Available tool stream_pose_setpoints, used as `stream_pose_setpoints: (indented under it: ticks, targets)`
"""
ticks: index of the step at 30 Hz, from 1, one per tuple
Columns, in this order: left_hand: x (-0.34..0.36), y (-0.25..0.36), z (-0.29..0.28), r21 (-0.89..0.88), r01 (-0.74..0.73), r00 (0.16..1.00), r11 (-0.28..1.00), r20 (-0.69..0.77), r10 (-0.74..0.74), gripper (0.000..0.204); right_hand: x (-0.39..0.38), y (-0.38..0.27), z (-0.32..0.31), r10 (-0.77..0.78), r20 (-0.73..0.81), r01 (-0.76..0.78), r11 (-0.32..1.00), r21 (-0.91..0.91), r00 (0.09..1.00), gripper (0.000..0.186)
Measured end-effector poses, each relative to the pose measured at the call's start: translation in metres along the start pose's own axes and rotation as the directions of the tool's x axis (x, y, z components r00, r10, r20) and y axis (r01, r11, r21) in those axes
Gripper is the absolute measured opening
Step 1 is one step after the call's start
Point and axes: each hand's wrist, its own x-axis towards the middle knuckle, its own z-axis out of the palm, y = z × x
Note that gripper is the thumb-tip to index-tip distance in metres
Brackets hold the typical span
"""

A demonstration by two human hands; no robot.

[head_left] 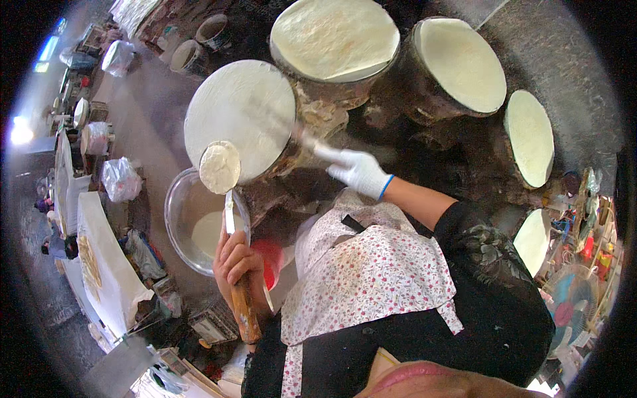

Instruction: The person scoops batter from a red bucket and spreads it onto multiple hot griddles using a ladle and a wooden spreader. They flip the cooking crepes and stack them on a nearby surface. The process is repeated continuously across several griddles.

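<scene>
My left hand (pixel 235 262) grips the wooden handle (pixel 244 306) of a metal ladle (pixel 220 167) filled with white batter. The ladle's bowl hangs over the near edge of a round steamer top (pixel 240 109) covered by a thin white sheet. Below the ladle stands a clear bowl (pixel 174 202) holding white batter. My right hand (pixel 358 171), in a white glove, reaches toward the right side of that steamer top. It is closed on a thin stick (pixel 304 138) that is blurred by motion. I wear a flowered apron.
Several more round tops with white sheets stand around: at the back (pixel 335 36), back right (pixel 461 63), right (pixel 529 136) and lower right (pixel 533 240). A red container (pixel 271 264) sits by my left wrist. White-covered racks (pixel 99 255) and plastic bags (pixel 121 178) line the left. A fan (pixel 572 300) is at right.
</scene>
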Motion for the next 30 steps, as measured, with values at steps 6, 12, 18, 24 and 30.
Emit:
stream_pose_setpoints:
  ticks: [6, 12, 18, 24, 30]
  targets:
    - [0.076, -0.073, 0.007, -0.085, -0.004, 0.999, 0.996, -0.047, 0.0, 0.036, 0.115, 0.099, -0.252, 0.168, -0.596, -0.089, 0.983, 0.16, 0.785, 0.043]
    - [0.147, -0.129, 0.013, -0.07, -0.053, 0.995, 0.996, -0.083, 0.047, 0.038, 0.284, 0.21, -0.443, 0.087, -0.568, -0.399, 0.798, -0.452, 0.818, 0.039]
    - [0.182, -0.157, 0.029, -0.096, -0.012, 0.999, 0.995, -0.052, 0.007, 0.04, 0.379, 0.243, -0.456, 0.135, -0.344, -0.333, 0.709, -0.622, 0.929, 0.049]
    - [0.182, -0.145, 0.04, -0.037, -0.028, 0.998, 0.999, -0.056, 0.026, 0.048, 0.35, 0.16, -0.446, -0.034, -0.437, -0.264, 0.754, -0.601, 0.899, 0.039]
    - [0.14, -0.082, 0.044, 0.083, 0.055, 0.996, 0.995, -0.078, -0.048, 0.049, 0.174, -0.031, -0.391, -0.247, -0.524, -0.031, 0.885, -0.465, 0.815, 0.024]
